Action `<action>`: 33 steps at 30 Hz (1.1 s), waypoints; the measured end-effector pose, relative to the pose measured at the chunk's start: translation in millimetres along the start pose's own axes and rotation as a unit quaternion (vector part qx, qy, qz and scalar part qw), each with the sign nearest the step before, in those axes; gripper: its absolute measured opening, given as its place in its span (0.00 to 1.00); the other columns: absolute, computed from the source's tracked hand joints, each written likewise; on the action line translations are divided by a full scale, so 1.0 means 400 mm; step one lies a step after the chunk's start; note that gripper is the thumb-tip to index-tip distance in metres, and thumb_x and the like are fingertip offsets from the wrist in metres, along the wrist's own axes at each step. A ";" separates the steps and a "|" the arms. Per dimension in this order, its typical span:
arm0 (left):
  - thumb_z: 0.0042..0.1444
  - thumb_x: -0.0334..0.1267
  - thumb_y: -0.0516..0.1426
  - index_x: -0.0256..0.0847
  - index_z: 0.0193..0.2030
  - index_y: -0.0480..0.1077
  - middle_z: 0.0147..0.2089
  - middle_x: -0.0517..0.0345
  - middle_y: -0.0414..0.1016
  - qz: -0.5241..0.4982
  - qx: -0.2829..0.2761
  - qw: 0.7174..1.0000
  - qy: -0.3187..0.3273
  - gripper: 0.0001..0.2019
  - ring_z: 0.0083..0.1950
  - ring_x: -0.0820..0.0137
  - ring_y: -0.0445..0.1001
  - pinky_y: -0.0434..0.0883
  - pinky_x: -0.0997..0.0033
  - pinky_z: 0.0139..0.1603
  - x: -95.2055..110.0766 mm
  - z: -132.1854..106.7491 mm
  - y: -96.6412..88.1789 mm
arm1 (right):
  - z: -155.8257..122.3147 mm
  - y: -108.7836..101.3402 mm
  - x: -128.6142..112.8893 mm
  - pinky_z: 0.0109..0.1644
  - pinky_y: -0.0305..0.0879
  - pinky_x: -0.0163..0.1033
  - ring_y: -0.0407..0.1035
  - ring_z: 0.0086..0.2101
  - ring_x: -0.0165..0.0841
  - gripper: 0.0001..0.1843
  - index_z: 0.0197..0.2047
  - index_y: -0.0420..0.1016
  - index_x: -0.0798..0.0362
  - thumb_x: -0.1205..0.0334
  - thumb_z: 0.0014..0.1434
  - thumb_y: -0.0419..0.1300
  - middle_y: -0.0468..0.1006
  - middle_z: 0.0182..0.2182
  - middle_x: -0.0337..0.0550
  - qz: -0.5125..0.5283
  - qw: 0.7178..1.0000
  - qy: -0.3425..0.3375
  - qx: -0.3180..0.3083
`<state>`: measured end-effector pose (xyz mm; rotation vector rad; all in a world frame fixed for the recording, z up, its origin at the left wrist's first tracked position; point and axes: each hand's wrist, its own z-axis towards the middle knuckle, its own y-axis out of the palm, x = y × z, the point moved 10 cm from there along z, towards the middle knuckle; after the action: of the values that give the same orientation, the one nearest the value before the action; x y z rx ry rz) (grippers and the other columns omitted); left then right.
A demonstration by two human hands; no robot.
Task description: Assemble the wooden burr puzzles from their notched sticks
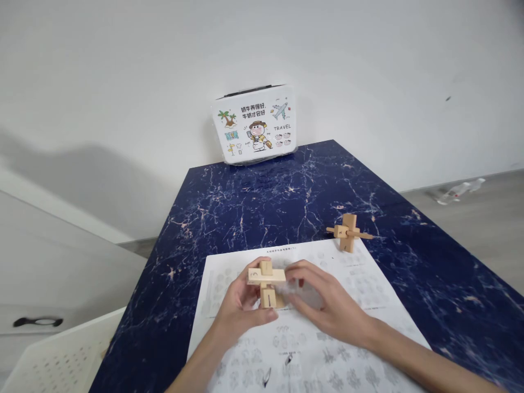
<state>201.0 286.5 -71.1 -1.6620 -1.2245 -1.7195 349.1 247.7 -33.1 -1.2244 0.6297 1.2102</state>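
Two wooden blocks (pixel 267 281), one upright and one laid flat across its top, are held just above the printed sheet (pixel 368 295) at the near end of the blue marbled table (pixel 266 207). The upright block is gripped by the closed fingers of the left hand (pixel 239 305). The fingers of the right hand (pixel 327 305) are curled toward the crosspiece's right end, but blur there means it cannot be told whether it is pinched or only touched. The step in hand is judged to be the seating of the crosspiece in the upright's notch; any further move would call for the upright to be held steady while the bar is lined up squarely. A finished-looking wooden puzzle (pixel 347 232) stands at the sheet's far right corner. On the white case (pixel 256 124) against the wall, "TRAVEL" can be read, with the line "奶牛养得好,牛奶才会好" above a cartoon figure. The sheet's heading and diagrams are too small to be read.
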 end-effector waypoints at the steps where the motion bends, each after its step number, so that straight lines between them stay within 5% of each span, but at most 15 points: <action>1: 0.42 0.39 0.77 0.52 0.64 0.71 0.43 0.60 0.75 -0.006 0.001 1.000 -0.003 0.41 0.41 0.70 0.72 0.69 0.73 0.44 -0.002 -0.001 -0.003 | -0.003 0.013 -0.016 0.58 0.71 0.51 0.70 0.55 0.44 0.13 0.57 0.71 0.48 0.63 0.70 0.60 0.74 0.56 0.51 -0.038 0.998 -0.035 -0.020; 8: 0.43 0.40 0.77 0.51 0.65 0.70 0.50 0.57 0.78 -0.022 0.005 1.000 -0.003 0.41 0.48 0.66 0.75 0.70 0.71 0.49 0.000 -0.005 -0.004 | -0.019 0.075 -0.023 0.70 0.61 0.60 0.53 0.70 0.50 0.27 0.68 0.65 0.46 0.62 0.69 0.63 0.62 0.69 0.52 -0.164 0.975 -0.085 -0.119; 13: 0.42 0.39 0.77 0.50 0.65 0.70 0.47 0.58 0.77 -0.017 0.004 1.000 0.002 0.41 0.46 0.67 0.74 0.69 0.71 0.49 0.006 -0.001 0.004 | -0.019 0.063 -0.005 0.65 0.68 0.57 0.64 0.63 0.47 0.26 0.66 0.65 0.46 0.63 0.68 0.65 0.68 0.64 0.52 -0.119 0.986 -0.058 -0.100; 18: 0.43 0.40 0.77 0.50 0.65 0.70 0.47 0.58 0.78 -0.001 0.013 1.000 0.003 0.40 0.46 0.66 0.75 0.70 0.70 0.49 0.009 0.002 -0.002 | -0.002 0.020 0.035 0.63 0.71 0.53 0.70 0.58 0.44 0.33 0.64 0.67 0.44 0.63 0.58 0.73 0.71 0.60 0.49 0.055 0.997 0.037 -0.025; 20: 0.43 0.41 0.77 0.48 0.64 0.71 0.50 0.55 0.78 0.005 0.024 1.000 0.009 0.39 0.48 0.65 0.75 0.70 0.70 0.49 0.016 0.002 -0.008 | 0.002 0.018 0.061 0.64 0.69 0.55 0.72 0.57 0.44 0.31 0.61 0.71 0.44 0.60 0.57 0.74 0.74 0.59 0.48 0.178 0.979 0.092 -0.024; 24: 0.43 0.41 0.76 0.46 0.63 0.71 0.51 0.54 0.77 0.023 0.056 0.998 0.014 0.39 0.43 0.67 0.74 0.70 0.71 0.45 0.027 0.000 -0.018 | -0.008 0.038 0.104 0.66 0.65 0.61 0.71 0.61 0.48 0.31 0.59 0.74 0.46 0.49 0.55 0.76 0.79 0.57 0.50 0.380 0.899 0.210 -0.054; 28: 0.45 0.40 0.75 0.47 0.63 0.70 0.48 0.56 0.77 0.055 0.099 0.993 0.015 0.37 0.41 0.68 0.73 0.70 0.72 0.42 0.036 -0.004 -0.029 | -0.004 0.029 0.107 0.70 0.60 0.59 0.71 0.60 0.49 0.29 0.54 0.78 0.50 0.47 0.53 0.77 0.78 0.57 0.52 0.472 0.855 0.213 -0.024; 33: 0.47 0.38 0.74 0.46 0.63 0.69 0.50 0.54 0.77 0.106 0.113 0.988 0.022 0.36 0.43 0.67 0.74 0.71 0.72 0.42 0.048 -0.002 -0.030 | -0.001 0.055 0.105 0.63 0.67 0.49 0.77 0.49 0.41 0.25 0.55 0.79 0.55 0.43 0.66 0.65 0.81 0.48 0.53 0.553 0.802 0.219 -0.042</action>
<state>187.7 296.6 -56.1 -1.5508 -1.1303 -1.4257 341.5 259.5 -78.6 -1.2160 1.8253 1.9103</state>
